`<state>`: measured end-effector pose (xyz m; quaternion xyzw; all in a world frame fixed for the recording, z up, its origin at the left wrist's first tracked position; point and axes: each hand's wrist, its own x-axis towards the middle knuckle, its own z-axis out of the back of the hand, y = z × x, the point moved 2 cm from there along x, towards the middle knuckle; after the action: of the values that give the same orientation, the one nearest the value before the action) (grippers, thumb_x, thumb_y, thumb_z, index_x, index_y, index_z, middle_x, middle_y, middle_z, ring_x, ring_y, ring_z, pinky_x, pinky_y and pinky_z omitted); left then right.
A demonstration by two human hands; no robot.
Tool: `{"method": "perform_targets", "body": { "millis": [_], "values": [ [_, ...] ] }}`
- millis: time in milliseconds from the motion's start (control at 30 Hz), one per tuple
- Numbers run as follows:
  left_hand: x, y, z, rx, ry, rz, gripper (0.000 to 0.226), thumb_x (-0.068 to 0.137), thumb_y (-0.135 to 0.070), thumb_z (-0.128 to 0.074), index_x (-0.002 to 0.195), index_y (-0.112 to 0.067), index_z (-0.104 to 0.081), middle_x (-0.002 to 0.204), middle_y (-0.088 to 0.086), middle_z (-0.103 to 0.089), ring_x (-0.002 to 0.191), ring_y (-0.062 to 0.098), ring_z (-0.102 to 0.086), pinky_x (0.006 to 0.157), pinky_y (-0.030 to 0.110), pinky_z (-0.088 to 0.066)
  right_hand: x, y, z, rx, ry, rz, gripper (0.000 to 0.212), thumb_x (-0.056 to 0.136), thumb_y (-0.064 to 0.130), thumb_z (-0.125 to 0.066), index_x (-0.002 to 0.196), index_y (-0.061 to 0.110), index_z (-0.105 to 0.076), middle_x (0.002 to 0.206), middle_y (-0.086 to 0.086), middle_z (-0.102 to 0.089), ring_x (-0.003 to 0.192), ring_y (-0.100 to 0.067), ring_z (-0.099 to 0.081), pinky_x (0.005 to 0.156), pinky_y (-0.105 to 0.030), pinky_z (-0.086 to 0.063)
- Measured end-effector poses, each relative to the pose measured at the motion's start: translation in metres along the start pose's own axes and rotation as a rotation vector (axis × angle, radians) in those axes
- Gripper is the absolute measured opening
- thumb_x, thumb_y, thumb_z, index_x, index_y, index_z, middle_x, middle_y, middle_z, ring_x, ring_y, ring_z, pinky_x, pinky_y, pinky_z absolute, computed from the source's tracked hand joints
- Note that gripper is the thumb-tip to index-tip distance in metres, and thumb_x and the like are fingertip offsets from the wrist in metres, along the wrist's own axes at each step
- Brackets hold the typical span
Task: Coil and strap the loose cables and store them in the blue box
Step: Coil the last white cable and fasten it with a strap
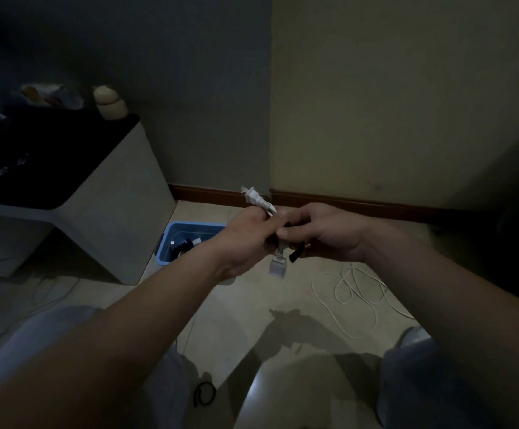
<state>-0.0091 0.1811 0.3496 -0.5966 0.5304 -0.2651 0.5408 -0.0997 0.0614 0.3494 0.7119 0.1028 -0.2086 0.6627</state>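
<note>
Loose white cable (354, 289) sprawls on the pale tiled floor (252, 305) by the right knee. A black strap loop (204, 394) lies nearer, between the knees. Above them, the left hand (245, 239) grips a bundled white power cord (253, 196) with its plug upward. The right hand (326, 233) pinches a black fabric strap (296, 253) against it. Beyond sits the blue plastic box (196, 225), beside a white table (122, 196) and a brown skirting board (360, 201).

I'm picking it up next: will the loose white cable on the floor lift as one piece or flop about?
Probably floppy: the white cable lies in thin, irregular, overlapping loops, so it would likely sag and trail from a single grip. Being so thin, it looks light. The crossed loops may well snag on each other.
</note>
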Motion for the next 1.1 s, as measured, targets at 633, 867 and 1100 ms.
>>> {"method": "perform_targets", "body": {
  "millis": [633, 867, 1100],
  "values": [
    [0.0, -0.003, 0.014, -0.133, 0.181, 0.081, 0.033, 0.1, -0.004, -0.046, 0.131, 0.006, -0.045, 0.102, 0.016, -0.053, 0.094, 0.02, -0.062, 0.097, 0.032, -0.049, -0.001, 0.001, 0.001, 0.189, -0.023, -0.007, 0.016, 0.1, 0.002, -0.052, 0.091, -0.001, -0.065, 0.064, -0.003, -0.055, 0.055, -0.005, -0.055, 0.055, -0.015, -0.052],
    [0.001, 0.004, 0.019, -0.099, 0.191, 0.11, 0.015, 0.102, -0.002, -0.041, 0.106, 0.0, -0.056, 0.095, 0.01, -0.064, 0.094, 0.016, -0.065, 0.093, 0.027, -0.054, -0.002, 0.0, 0.002, 0.287, -0.066, -0.092, 0.009, 0.096, 0.001, -0.059, 0.097, -0.002, -0.068, 0.063, -0.003, -0.064, 0.054, -0.004, -0.062, 0.051, -0.015, -0.053],
    [0.004, 0.004, 0.024, -0.156, 0.199, 0.102, 0.025, 0.098, -0.004, -0.047, 0.101, -0.002, -0.072, 0.101, 0.008, -0.07, 0.101, 0.014, -0.068, 0.09, 0.025, -0.052, 0.0, 0.002, 0.007, 0.404, -0.095, -0.078, 0.02, 0.091, -0.006, -0.06, 0.108, -0.005, -0.071, 0.083, -0.009, -0.073, 0.069, -0.008, -0.071, 0.059, -0.016, -0.056]
  ]
}}
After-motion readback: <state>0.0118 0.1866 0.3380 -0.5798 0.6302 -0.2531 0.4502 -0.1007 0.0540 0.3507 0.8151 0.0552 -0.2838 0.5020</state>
